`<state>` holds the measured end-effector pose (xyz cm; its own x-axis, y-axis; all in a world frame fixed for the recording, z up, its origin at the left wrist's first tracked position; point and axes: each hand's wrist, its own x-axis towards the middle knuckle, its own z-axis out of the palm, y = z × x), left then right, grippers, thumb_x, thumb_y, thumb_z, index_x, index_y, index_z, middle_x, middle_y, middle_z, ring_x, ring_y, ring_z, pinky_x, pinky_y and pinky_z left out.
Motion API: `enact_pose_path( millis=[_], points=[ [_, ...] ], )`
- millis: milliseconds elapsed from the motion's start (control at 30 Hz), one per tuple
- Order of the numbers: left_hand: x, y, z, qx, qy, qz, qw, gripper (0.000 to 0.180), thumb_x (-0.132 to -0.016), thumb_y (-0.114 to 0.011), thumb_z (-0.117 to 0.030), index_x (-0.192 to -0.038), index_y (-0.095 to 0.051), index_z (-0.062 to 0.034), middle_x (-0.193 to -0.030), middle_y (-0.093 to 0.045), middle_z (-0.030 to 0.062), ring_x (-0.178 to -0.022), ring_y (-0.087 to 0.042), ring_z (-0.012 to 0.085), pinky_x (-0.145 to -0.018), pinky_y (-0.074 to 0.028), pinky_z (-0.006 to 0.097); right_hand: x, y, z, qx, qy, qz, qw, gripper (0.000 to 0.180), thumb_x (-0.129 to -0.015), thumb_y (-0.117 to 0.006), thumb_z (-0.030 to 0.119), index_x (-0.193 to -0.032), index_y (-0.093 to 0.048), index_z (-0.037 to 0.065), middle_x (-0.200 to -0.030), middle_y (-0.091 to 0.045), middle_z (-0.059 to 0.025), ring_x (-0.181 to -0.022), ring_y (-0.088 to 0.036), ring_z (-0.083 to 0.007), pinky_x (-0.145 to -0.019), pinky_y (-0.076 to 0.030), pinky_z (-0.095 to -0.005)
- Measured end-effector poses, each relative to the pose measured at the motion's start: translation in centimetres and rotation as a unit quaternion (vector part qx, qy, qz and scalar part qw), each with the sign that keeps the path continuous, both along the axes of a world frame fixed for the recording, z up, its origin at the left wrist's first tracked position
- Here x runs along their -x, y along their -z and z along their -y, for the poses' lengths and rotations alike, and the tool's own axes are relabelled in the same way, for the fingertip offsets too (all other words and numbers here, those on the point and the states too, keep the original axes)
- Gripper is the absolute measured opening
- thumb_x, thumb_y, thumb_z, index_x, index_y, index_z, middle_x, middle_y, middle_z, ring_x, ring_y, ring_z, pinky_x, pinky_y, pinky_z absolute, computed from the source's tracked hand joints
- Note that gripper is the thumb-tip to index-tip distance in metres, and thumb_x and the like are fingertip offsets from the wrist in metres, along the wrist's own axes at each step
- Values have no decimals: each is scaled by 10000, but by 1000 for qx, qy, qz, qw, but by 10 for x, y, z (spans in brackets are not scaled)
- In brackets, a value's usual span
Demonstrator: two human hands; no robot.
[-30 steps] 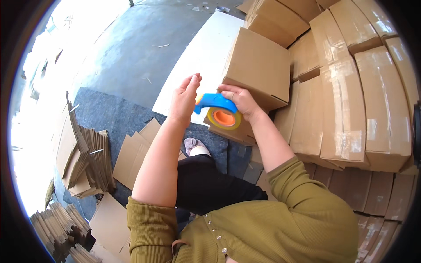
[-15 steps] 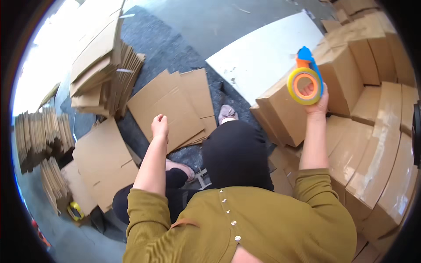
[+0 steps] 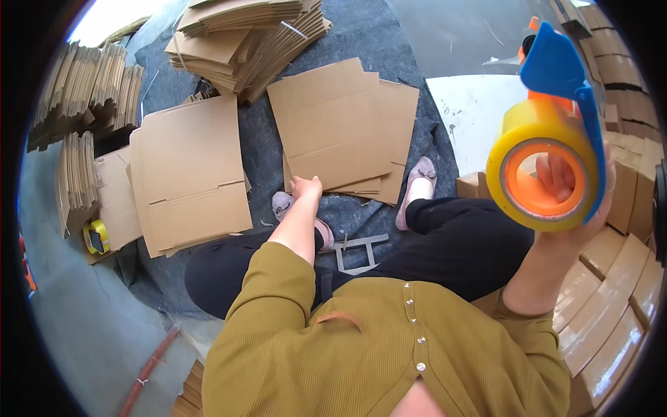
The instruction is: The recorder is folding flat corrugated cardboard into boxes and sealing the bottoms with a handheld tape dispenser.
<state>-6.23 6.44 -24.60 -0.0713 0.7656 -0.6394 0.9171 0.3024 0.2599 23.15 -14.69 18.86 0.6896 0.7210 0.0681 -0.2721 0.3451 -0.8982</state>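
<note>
My right hand is raised at the right, wrapped around a tape dispenser with a blue body and an orange core. A wide yellow roll of tape sits on it, and some of my fingers show through the core's hole. My left hand is low in the middle, its fingers curled together at the near edge of a stack of flattened cardboard boxes. Whether it pinches that edge or only lies over it, I cannot tell.
Another flat cardboard stack lies left, beside a yellow tape roll. Bundled cardboard stands behind, with more bundles far left. Closed boxes are piled right, near a white board. A grey metal frame is between my legs.
My view has swung left. The tape dispenser in my right hand has come closer and looks larger. My left hand has moved from over the cardboard to its near edge.
</note>
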Motion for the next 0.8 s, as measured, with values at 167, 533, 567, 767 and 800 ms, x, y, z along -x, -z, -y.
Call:
enact_pose_path(
  millis=[167, 533, 567, 767, 800],
  points=[
    [-50, -26, 61, -48, -68, 4, 997, 729, -825, -772, -324, -1404, -433, -39, -1440, -447, 198, -1333, -453, 363, -1092, -417, 464, 3, 22, -13, 98, 49, -82, 991, 494, -1029, -497, 333, -1359, -495, -34, -1095, -685, -132, -831, -699, -137, -774, -587, -278],
    [-52, -35, 47, 158, -219, 238, 933, 523, -792, -829, -228, -1207, -539, -94, -1103, -658, 66, -783, -639, 202, -477, -419, 282, 0, 37, -38, 85, 115, -49, 989, 374, -993, -622, 220, -1299, -599, 5, -1021, -654, -60, -906, -613, -101, -789, -532, -238],
    [-41, -48, 44, 138, -199, 312, 919, 478, -823, -788, -272, -1196, -525, -131, -1021, -648, 39, -658, -587, 156, -390, -311, 258, 5, 32, -41, 115, 86, -23, 989, 387, -1010, -599, 249, -1338, -585, 45, -1050, -668, -66, -908, -617, -84, -819, -542, -228],
    [-45, -189, 47, -5, -78, 420, 904, 414, -866, -621, -56, -1272, -545, -36, -1028, -643, 76, -750, -633, 169, -515, -476, 282, 9, 43, -65, 303, -22, 187, 934, 287, -957, -632, 279, -1118, -742, 69, -1032, -723, -109, -934, -670, -189, -844, -541, -339],
    [-26, -175, 41, -27, -33, 480, 876, 459, -868, -599, -33, -1321, -542, 1, -1099, -629, 93, -932, -647, 207, -802, -531, 313, 8, 49, -72, 335, -70, 299, 891, 279, -931, -643, 271, -1102, -748, 78, -1002, -731, -127, -929, -680, -210, -849, -538, -351]
  ],
)
